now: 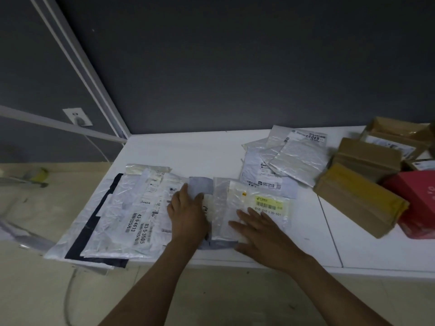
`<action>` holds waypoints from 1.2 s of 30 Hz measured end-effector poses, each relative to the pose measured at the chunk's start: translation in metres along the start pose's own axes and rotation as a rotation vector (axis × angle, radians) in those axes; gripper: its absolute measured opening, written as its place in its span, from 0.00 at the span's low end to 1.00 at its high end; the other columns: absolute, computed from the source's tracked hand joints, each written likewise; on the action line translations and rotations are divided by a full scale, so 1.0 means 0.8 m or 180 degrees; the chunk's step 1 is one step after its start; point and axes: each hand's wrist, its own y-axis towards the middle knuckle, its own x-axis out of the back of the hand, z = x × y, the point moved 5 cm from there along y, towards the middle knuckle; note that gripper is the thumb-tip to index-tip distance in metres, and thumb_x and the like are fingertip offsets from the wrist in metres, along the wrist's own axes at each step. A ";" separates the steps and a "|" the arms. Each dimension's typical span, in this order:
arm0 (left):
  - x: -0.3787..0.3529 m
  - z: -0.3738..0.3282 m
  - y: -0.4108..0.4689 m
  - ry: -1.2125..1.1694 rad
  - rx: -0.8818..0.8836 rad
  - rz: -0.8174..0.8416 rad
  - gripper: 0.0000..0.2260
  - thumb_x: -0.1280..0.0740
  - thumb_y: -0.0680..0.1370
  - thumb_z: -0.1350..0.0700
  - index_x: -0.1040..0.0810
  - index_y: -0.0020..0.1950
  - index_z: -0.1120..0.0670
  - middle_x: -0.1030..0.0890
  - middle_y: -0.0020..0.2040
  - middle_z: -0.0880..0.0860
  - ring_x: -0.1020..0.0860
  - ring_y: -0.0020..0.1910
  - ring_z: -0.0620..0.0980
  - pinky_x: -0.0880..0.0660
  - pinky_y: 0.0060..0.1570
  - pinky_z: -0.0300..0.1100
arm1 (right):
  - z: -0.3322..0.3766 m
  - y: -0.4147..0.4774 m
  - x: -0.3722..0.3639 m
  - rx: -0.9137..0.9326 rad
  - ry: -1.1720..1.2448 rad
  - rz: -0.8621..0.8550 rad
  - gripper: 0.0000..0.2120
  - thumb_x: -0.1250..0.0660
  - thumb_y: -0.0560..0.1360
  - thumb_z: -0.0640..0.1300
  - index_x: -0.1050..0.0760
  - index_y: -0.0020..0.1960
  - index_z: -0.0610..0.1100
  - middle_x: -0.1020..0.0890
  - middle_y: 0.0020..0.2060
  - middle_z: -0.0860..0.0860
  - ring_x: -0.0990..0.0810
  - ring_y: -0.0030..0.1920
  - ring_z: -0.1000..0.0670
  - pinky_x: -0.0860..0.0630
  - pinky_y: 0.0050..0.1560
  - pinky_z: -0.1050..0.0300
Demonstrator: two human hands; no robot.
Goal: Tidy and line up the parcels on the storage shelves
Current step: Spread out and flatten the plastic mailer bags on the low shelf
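Observation:
Several flat silver and white mailer bags lie on a white shelf (200, 151). A left pile of mailers (127, 212) with printed number labels overhangs the shelf's front left corner. In the middle lies a clear bag with a yellow barcode label (266, 203) on top of a silver mailer (220, 208). My left hand (186, 215) lies flat between the left pile and the middle parcels, fingers straight. Beside it, my right hand (256, 227) presses flat on the clear bag's lower edge. A third heap of silver mailers (289, 158) sits at the back right.
Brown cardboard boxes (360, 196) and a red box (421, 203) crowd the shelf's right end. A dark grey wall stands behind. A white shelf post (94, 83) slants at the left, with a wall socket (77, 117) and cable beside it. Beige floor lies below.

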 end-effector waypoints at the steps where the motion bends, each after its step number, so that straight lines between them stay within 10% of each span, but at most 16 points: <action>1: 0.000 -0.013 0.004 -0.0057 -0.0175 -0.0126 0.21 0.28 0.65 0.66 0.19 0.57 0.58 0.29 0.67 0.66 0.29 0.63 0.70 0.32 0.59 0.63 | -0.004 -0.001 0.010 -0.0023 0.0106 -0.0155 0.44 0.68 0.67 0.77 0.49 0.77 0.58 0.54 0.78 0.56 0.61 0.77 0.55 0.63 0.75 0.55; 6: -0.017 -0.085 0.034 -0.0870 -0.0551 -0.0294 0.12 0.29 0.73 0.59 0.18 0.56 0.59 0.21 0.61 0.62 0.22 0.58 0.64 0.26 0.58 0.56 | -0.057 -0.025 0.065 -0.0523 -0.0186 -0.0878 0.42 0.66 0.75 0.70 0.26 0.68 0.47 0.28 0.70 0.44 0.32 0.71 0.41 0.39 0.70 0.43; 13: -0.083 -0.152 0.099 -0.0157 -0.0213 0.0764 0.24 0.39 0.78 0.41 0.32 0.69 0.52 0.23 0.62 0.56 0.26 0.61 0.57 0.32 0.62 0.51 | -0.135 -0.068 0.078 -0.1171 -0.0761 -0.0646 0.24 0.47 0.74 0.60 0.18 0.56 0.49 0.19 0.59 0.44 0.20 0.59 0.40 0.24 0.56 0.41; 18: -0.096 -0.158 0.114 -0.0207 0.0193 0.0477 0.25 0.34 0.75 0.43 0.32 0.67 0.54 0.19 0.55 0.56 0.23 0.56 0.58 0.34 0.63 0.52 | -0.142 -0.068 0.076 -0.1014 -0.0446 -0.0709 0.24 0.41 0.74 0.56 0.24 0.65 0.46 0.27 0.69 0.41 0.31 0.70 0.38 0.37 0.69 0.38; 26: -0.046 -0.162 0.132 -0.1691 0.0038 -0.0778 0.10 0.38 0.79 0.57 0.20 0.51 0.61 0.21 0.47 0.59 0.24 0.47 0.55 0.40 0.41 0.36 | -0.166 -0.067 0.073 -0.1093 -0.0559 -0.0889 0.21 0.28 0.69 0.52 0.20 0.59 0.45 0.20 0.60 0.41 0.20 0.59 0.38 0.23 0.55 0.43; 30: -0.005 -0.156 0.119 -0.2065 0.0340 -0.1374 0.06 0.38 0.80 0.59 0.22 0.50 0.60 0.21 0.42 0.56 0.25 0.41 0.53 0.39 0.38 0.37 | -0.147 -0.066 0.088 -0.0917 -0.0285 -0.0891 0.24 0.38 0.79 0.51 0.34 0.73 0.47 0.37 0.75 0.44 0.37 0.74 0.45 0.40 0.72 0.52; 36: 0.036 -0.144 0.048 -0.3174 0.1213 -0.1770 0.04 0.37 0.80 0.57 0.25 0.52 0.55 0.22 0.41 0.51 0.22 0.39 0.51 0.28 0.37 0.38 | -0.125 -0.064 0.116 -0.0906 0.0489 -0.1074 0.25 0.40 0.80 0.55 0.38 0.75 0.54 0.40 0.76 0.54 0.41 0.74 0.55 0.44 0.69 0.64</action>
